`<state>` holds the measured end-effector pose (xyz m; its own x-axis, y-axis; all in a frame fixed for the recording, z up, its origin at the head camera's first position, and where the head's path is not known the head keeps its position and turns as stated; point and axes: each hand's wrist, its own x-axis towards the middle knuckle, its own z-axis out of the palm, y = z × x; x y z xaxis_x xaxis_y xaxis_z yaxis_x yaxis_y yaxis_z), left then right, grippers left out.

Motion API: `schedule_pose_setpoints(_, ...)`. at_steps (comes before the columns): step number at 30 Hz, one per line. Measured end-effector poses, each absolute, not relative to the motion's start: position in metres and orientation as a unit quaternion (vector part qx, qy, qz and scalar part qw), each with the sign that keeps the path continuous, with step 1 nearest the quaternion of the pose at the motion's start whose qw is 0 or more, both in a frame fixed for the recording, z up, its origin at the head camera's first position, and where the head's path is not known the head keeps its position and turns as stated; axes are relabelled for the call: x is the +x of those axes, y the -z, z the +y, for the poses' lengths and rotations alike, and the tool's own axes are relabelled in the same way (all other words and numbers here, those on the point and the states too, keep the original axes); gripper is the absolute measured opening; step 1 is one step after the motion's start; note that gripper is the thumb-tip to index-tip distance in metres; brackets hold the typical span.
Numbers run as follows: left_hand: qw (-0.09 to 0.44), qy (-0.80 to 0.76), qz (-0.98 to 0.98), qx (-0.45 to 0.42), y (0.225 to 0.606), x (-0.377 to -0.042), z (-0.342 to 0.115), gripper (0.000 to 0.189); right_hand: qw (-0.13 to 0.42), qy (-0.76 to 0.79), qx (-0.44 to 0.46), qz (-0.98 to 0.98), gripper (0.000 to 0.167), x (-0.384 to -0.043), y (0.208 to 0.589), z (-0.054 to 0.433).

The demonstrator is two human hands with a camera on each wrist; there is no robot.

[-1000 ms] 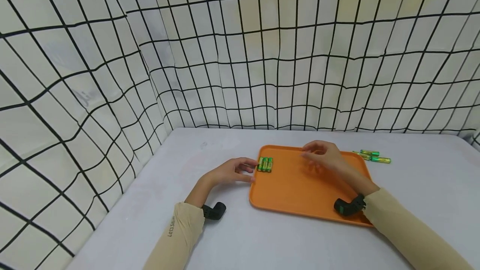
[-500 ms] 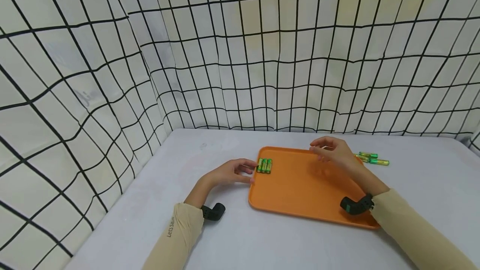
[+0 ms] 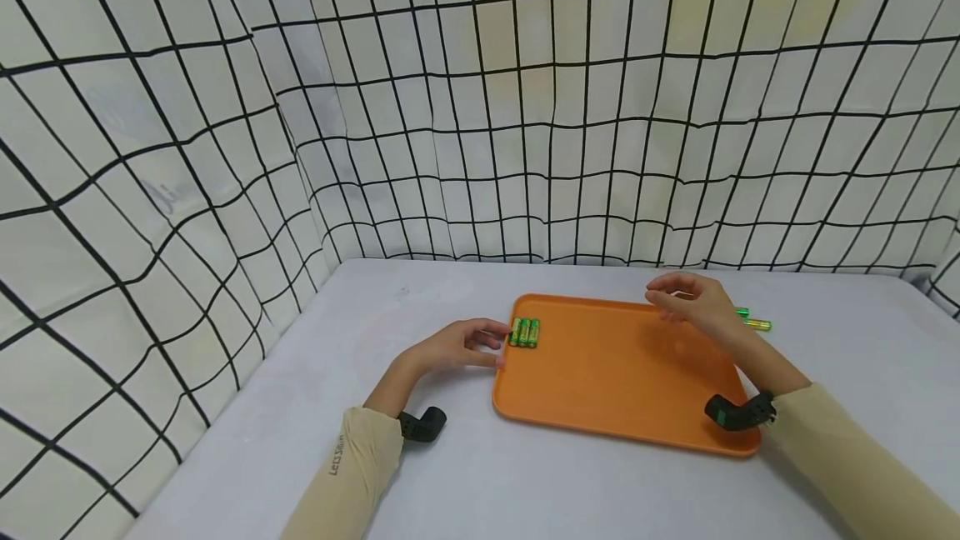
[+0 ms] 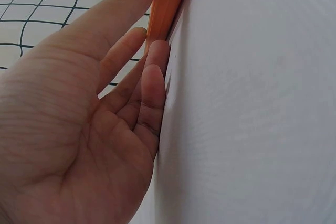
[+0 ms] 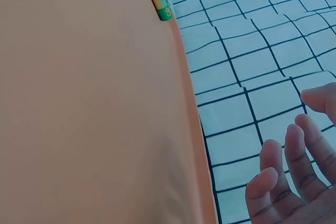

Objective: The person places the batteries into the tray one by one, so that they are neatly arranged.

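Observation:
Three green and gold batteries (image 3: pixel 524 332) stand side by side in a row at the upper left of the orange tray (image 3: pixel 615 373). My left hand (image 3: pixel 453 346) rests at the tray's left rim beside them, fingers loosely bent. In the left wrist view, its fingertips meet the tray's orange edge (image 4: pixel 170 3). My right hand (image 3: pixel 697 304) hovers above the tray's far right part, and the right wrist view shows its relaxed fingers (image 5: pixel 296 145) holding nothing. Beyond it lie loose batteries (image 3: pixel 757 325) on the table, partly hidden by the hand.
The tray lies on a white-covered table (image 3: pixel 600 490). White walls with a black grid net (image 3: pixel 525 132) rise behind and to the left of the table. Each wrist carries a black camera, seen on the left wrist camera (image 3: pixel 423 425) and the right wrist camera (image 3: pixel 738 412).
My right hand has moved right across the tray, toward the loose batteries, and now covers part of them. The left hand stays at the left rim. The batteries in the row keep their places.

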<state>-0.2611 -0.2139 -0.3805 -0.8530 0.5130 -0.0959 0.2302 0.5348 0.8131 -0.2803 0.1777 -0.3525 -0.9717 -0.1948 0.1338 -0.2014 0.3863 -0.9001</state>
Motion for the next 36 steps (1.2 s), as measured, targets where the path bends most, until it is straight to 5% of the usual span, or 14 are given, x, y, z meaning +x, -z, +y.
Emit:
schedule_pose_setpoints(14, 0.161, -0.430, 0.861, 0.218, 0.382, -0.262, -0.214, 0.054, 0.017, -0.543, 0.105, -0.833, 0.027, -0.271, 0.358, 0.215)
schedule_pose_setpoints(28, 0.164, -0.433, 0.860, 0.216, 0.379, -0.260, -0.214, 0.054, 0.040, -0.545, 0.072, -0.834, 0.027, -0.265, 0.363, 0.245)
schedule_pose_setpoints(36, 0.165, -0.433, 0.858, 0.219, 0.381, -0.261, -0.214, 0.054, 0.082, -0.502, 0.028, -0.860, 0.047, -0.262, 0.371, 0.255)
